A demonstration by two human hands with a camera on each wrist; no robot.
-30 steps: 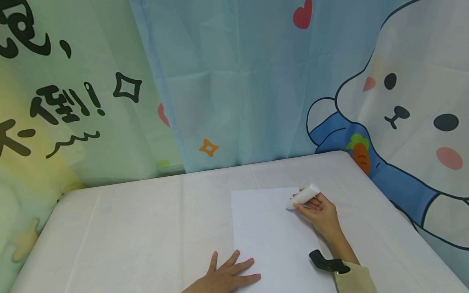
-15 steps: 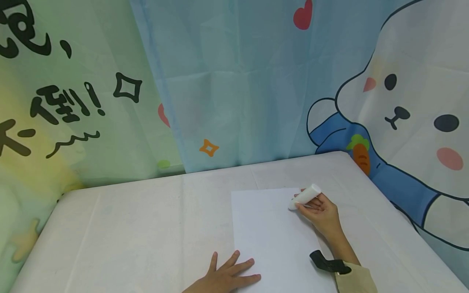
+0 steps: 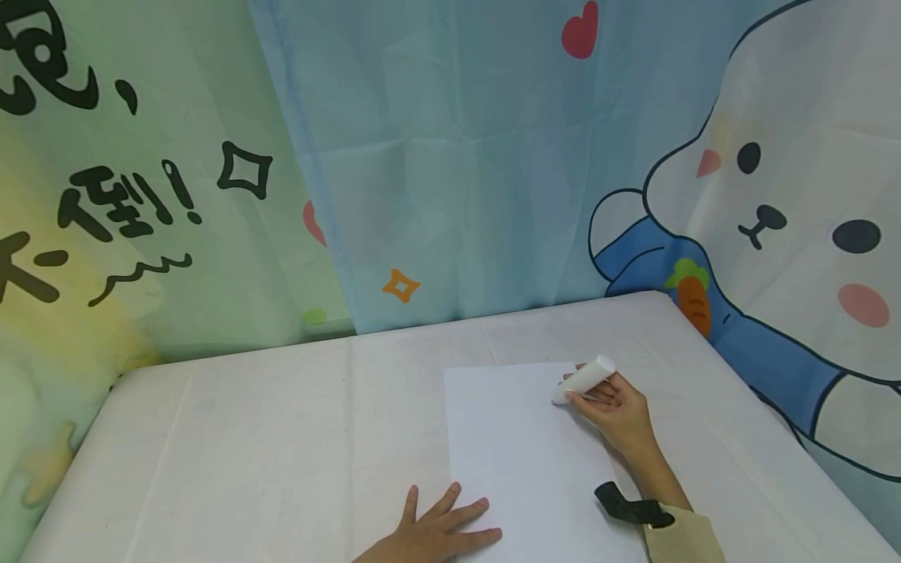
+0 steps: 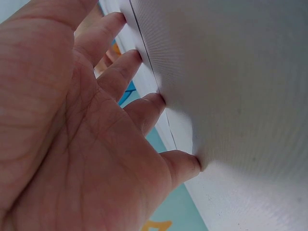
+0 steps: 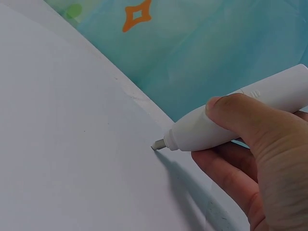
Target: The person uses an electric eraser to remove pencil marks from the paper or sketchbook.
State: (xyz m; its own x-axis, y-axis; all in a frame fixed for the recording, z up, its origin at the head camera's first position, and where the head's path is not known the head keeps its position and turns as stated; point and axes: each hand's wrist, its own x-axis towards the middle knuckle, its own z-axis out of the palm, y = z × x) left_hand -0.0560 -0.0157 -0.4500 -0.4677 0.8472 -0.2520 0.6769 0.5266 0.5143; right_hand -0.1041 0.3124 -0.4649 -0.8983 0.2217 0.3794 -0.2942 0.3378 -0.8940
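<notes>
A sheet of white paper (image 3: 521, 453) lies on the white-covered table. My right hand (image 3: 619, 414) holds a thick white electric eraser (image 3: 586, 377) near the sheet's far right corner. In the right wrist view, the thumb lies along the top of the eraser (image 5: 207, 122) and fingers support it from below. Its narrow grey-collared tip points down at the paper, touching or almost touching it. My left hand (image 3: 439, 528) rests with spread fingers over the paper's near left edge. The left wrist view shows the fingertips of this hand (image 4: 106, 139) pressing on the white surface.
The white tablecloth (image 3: 246, 446) stretches out to the left of the paper. A printed curtain (image 3: 457, 195) hangs behind the table's far edge, and a cartoon bear (image 3: 781, 195) is printed at the right. A black strap piece (image 3: 629, 507) sits at the right sleeve.
The eraser's tip has shifted slightly right and then a little back to the left, with the right hand's grip unchanged. My left hand stays in place.
</notes>
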